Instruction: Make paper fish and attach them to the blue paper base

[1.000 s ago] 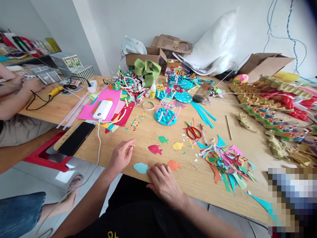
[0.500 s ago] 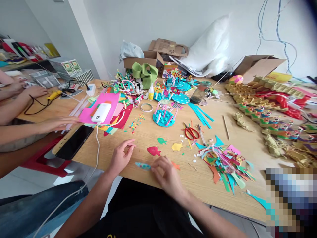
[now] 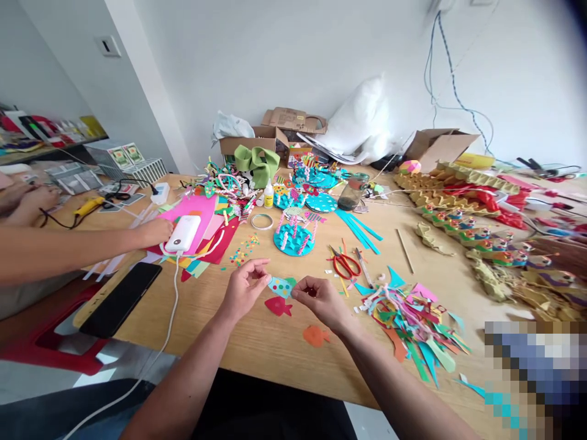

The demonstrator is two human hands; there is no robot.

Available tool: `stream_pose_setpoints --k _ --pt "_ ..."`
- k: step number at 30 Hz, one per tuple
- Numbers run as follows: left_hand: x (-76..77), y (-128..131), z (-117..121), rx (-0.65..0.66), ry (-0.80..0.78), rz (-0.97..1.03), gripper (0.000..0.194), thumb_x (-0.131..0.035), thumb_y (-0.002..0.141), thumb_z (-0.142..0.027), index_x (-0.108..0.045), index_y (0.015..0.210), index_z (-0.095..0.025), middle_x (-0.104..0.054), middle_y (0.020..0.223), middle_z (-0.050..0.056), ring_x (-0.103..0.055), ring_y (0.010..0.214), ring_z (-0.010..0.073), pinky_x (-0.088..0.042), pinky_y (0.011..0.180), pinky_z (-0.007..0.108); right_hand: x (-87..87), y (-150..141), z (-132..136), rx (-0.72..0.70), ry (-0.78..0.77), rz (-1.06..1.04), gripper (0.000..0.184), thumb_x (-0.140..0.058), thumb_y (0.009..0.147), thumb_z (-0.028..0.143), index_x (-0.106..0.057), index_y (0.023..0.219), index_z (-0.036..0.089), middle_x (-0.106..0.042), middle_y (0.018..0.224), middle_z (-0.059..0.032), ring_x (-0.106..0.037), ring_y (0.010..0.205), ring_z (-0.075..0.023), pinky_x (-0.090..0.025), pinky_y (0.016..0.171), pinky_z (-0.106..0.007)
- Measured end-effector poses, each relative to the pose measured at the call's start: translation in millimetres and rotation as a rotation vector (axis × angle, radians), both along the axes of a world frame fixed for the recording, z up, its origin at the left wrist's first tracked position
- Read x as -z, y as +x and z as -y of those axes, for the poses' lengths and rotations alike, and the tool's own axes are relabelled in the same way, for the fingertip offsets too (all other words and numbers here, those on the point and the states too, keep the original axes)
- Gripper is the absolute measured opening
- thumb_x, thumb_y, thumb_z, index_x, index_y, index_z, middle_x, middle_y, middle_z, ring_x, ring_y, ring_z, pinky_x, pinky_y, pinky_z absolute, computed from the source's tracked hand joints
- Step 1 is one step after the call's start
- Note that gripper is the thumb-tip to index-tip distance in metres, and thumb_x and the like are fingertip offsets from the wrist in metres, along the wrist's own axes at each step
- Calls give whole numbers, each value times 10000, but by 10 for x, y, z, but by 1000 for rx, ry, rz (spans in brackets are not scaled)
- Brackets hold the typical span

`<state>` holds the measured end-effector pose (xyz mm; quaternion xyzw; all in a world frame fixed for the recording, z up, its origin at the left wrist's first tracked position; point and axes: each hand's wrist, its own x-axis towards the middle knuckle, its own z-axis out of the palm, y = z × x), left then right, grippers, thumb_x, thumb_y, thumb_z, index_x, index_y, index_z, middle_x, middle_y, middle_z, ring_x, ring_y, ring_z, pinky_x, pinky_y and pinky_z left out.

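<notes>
Between my two hands, above the table, is a light-blue paper fish (image 3: 281, 286) with coloured dots. My left hand (image 3: 247, 286) pinches its left end between thumb and fingers. Its right end is pinched by my right hand (image 3: 321, 300). Just below the blue fish lies a red paper fish (image 3: 277, 306). An orange paper fish (image 3: 314, 335) rests nearer the table's front edge. Part of a green paper fish shows behind the one I hold.
Red-handled scissors (image 3: 346, 266) and a heap of paper scraps (image 3: 415, 318) lie to the right. Behind my hands stands a blue round piece with twisted pink posts (image 3: 293, 238). A co-worker's hand (image 3: 156, 233) touches the papers beside a white power bank (image 3: 183, 233).
The blue dotted fish has come up from low over the table, and both hands now hold it. My left hand has closed on it. The co-worker's arm has reached further right.
</notes>
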<state>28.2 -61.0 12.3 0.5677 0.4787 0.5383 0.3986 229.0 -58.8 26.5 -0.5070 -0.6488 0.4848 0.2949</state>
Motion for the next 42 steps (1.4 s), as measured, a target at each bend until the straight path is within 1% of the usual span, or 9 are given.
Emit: stream_pose_setpoints --k 5,13,23,26,28,32,35,39,42 --pt "-106 75 -148 -24 16 18 313 -674 742 -262 -659 1037 -155 -604 751 0 -600 710 123 -514 698 249 -105 60 -180 10 66 31 196 -614 743 342 -656 719 152 -644 660 -23 -504 580 -118 -361 534 -240" --pt "-316 217 -513 -88 80 104 301 -694 706 -262 -673 985 -151 -617 725 -4 -591 688 119 -502 677 240 -384 111 -573 22 194 55 231 -613 747 378 -645 699 155 -584 628 3 -457 580 -107 -329 528 -228" --pt "-369 286 -885 -119 105 186 334 -731 665 -293 -678 959 -145 -629 743 10 -599 715 127 -499 722 263 -497 132 -1042 -48 262 63 215 -627 726 357 -611 665 152 -534 572 23 -449 544 -100 -325 520 -233" --pt "-337 308 -1012 -117 110 196 369 -740 664 -329 -667 972 -140 -626 740 9 -604 704 130 -500 713 271 -515 171 -1170 -85 323 57 217 -629 728 353 -592 645 156 -548 591 19 -461 557 -103 -335 533 -238" --pt "-283 323 -1115 -146 132 220 404 -730 682 -379 -650 999 -143 -625 769 14 -606 704 133 -508 696 276 -519 219 -1234 -49 378 79 203 -627 740 336 -601 651 156 -571 614 13 -474 576 -108 -345 551 -243" --pt "-84 336 -1314 -294 168 260 434 -644 761 -478 -605 1040 -148 -642 849 50 -634 780 162 -527 727 300 -442 335 -1329 51 451 149 164 -642 768 307 -645 697 160 -622 698 -17 -523 660 -139 -388 625 -266" --pt "84 352 -1365 -364 160 246 436 -548 826 -525 -592 1040 -147 -668 884 78 -653 869 193 -523 803 338 -317 385 -1382 22 620 214 113 -659 785 270 -686 738 170 -638 830 -55 -547 817 -183 -413 764 -324" --pt "210 407 -1300 -320 145 195 454 -412 907 -525 -571 1111 -152 -701 942 98 -659 959 212 -491 903 382 -174 338 -1400 -95 823 248 109 -652 823 260 -705 755 193 -624 918 -69 -517 943 -210 -400 867 -383" --pt "251 435 -1253 -252 136 185 495 -328 939 -525 -565 1145 -142 -716 965 110 -662 987 224 -471 940 406 -124 243 -1372 -106 945 293 120 -631 845 260 -718 773 220 -616 996 -78 -481 1016 -231 -398 882 -411"
